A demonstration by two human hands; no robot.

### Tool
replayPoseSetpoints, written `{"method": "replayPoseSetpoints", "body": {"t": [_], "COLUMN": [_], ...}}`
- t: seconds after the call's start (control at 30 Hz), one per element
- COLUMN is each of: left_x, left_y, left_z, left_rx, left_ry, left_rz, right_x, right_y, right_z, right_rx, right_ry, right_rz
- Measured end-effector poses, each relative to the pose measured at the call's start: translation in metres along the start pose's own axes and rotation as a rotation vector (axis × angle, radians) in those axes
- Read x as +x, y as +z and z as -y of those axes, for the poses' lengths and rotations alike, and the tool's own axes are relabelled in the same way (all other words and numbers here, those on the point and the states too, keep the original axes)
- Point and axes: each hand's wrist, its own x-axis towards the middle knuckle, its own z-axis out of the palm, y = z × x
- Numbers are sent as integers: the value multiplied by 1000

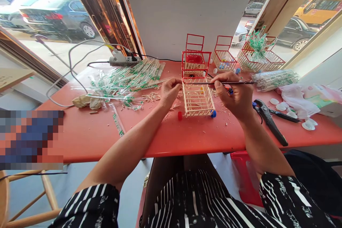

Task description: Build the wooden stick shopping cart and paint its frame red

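A small wooden-stick shopping cart [198, 97] stands on the red table in front of me, its back frame and upper rim red, with a red and a blue cap as wheels at the near end. My left hand [171, 91] is closed at the cart's left upper edge, thumb and fingers pinching the rim. In my right hand [233, 94] is a thin dark-handled paintbrush [240, 83], held level between thumb and fingers. Its tip end reaches left across the cart's red top bar. Just behind stands a small red can or bowl [194, 58], partly hidden by the frame.
Wrapped chopsticks [144, 73] and loose wrappers are heaped at left, near a power strip [124, 60]. More carts [224, 58] stand at the back right. A glue gun [269, 123], white caps [281, 106] and a chopstick bundle [276, 79] lie at right. Stick scraps litter the red table [187, 142].
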Motion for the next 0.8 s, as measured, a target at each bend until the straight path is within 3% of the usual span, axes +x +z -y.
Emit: {"method": "replayPoseSetpoints", "body": {"t": [0.5,0.8], "left_x": [0,1], "left_y": [1,-1], "left_z": [-1,2], "left_rx": [-11,65], "left_ry": [-16,11], "left_rz": [-7,1], "right_x": [-1,-2], "right_y": [5,-3], "right_z": [1,4], "right_rx": [7,52], "right_ry": [-38,17], "right_rz": [-28,-23]}}
